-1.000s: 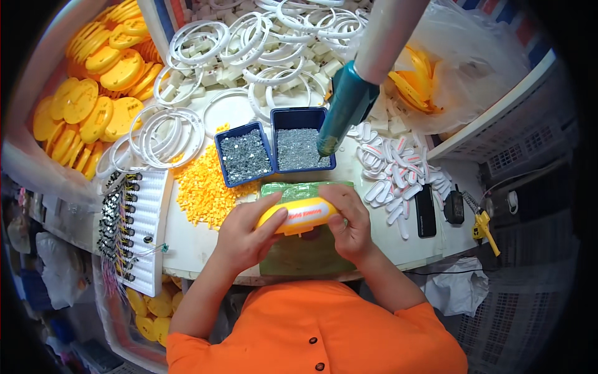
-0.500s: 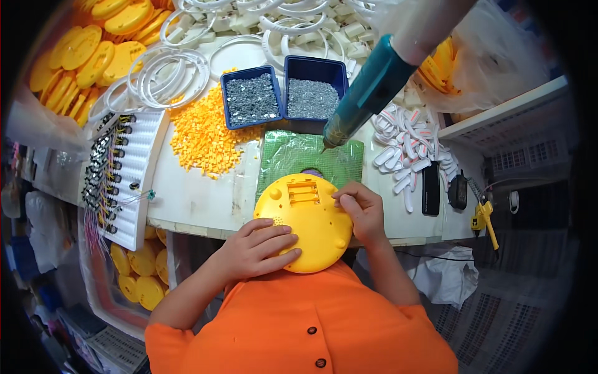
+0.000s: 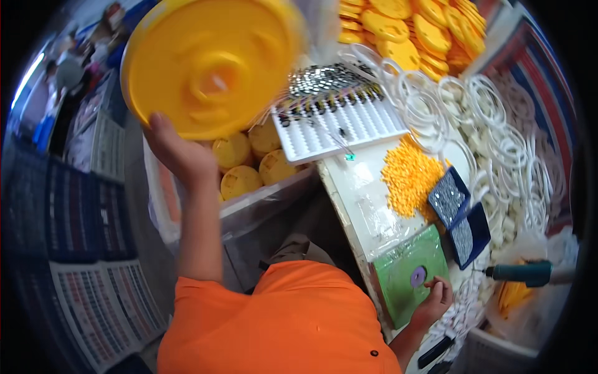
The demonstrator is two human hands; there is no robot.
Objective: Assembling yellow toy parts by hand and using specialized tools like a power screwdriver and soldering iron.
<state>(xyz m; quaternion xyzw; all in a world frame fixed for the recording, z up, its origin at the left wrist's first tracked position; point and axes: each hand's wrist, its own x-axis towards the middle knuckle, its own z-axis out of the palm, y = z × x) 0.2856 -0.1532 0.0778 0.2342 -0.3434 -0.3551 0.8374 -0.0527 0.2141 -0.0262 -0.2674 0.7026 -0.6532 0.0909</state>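
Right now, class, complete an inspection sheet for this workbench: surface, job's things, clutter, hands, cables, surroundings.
Surface: white worktable, green mat at its near edge.
Job's things: round yellow plastic disc, raised over a bin of yellow discs.
Clutter: pile of small yellow pieces, two blue trays, white rings, white slotted rack, teal power screwdriver.
Hands: left hand grips the disc; right hand rests on the mat.
Cables: nothing seen.
Surroundings: stacked crates at left.

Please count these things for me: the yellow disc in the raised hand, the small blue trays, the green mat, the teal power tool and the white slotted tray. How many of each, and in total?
Yellow disc, held up by the left hand: 1
Small blue trays: 2
Green mat: 1
Teal power tool: 1
White slotted tray: 1
Total: 6
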